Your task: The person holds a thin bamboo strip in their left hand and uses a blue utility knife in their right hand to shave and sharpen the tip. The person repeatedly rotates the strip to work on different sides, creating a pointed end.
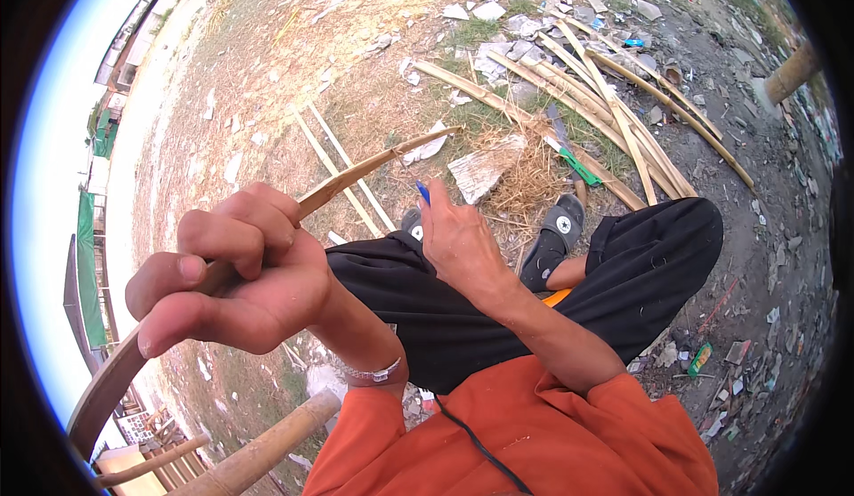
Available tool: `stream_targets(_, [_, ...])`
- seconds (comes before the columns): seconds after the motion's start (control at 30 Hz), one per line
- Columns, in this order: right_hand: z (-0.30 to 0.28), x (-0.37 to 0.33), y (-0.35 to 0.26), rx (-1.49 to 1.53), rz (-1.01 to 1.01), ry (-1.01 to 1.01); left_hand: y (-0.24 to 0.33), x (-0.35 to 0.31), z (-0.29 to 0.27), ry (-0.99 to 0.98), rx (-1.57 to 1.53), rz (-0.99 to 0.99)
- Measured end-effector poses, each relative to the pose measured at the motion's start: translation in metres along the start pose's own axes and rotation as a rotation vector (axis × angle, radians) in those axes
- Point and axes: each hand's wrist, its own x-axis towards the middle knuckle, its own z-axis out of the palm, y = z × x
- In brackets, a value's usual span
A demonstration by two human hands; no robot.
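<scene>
My left hand [253, 274], raised at the left, has its fingers wrapped round a long split bamboo strip [360, 170]. The strip slants from the lower left rim up to a thin tip near the middle of the view. Just right of the strip and apart from it, my right hand [463, 245] is closed on a small blue object. Only its blue end [422, 192] sticks out past the fingers; the rest is hidden in the grip. On the ground beyond my feet lies a knife with a green handle [580, 167], beside a heap of bamboo shavings [520, 185].
Several long bamboo strips [614, 118] lie piled at the far right. Two thin pale strips [336, 162] lie beyond my left arm. A flat whitish slab [487, 167] sits by the shavings. Bamboo poles stand at lower left [267, 447] and far right [792, 73]. Rubble litters the ground.
</scene>
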Motion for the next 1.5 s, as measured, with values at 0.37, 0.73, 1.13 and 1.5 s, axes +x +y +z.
stream_targets(0.37, [-0.014,-0.001,-0.001,0.027,-0.025,-0.017,-0.002,0.002,0.001,-0.346,-0.153,0.056])
stream_targets(0.73, [-0.035,-0.013,-0.027,0.182,-0.084,-0.019,-0.003,-0.001,0.013,-0.403,-0.205,0.063])
stream_targets(1.13, [-0.011,0.003,-0.004,0.052,-0.095,0.052,-0.008,0.006,0.001,-0.406,-0.276,0.087])
stream_targets(1.5, [0.008,0.031,0.027,-0.027,0.0,0.06,-0.006,0.006,-0.002,-0.32,-0.217,0.0])
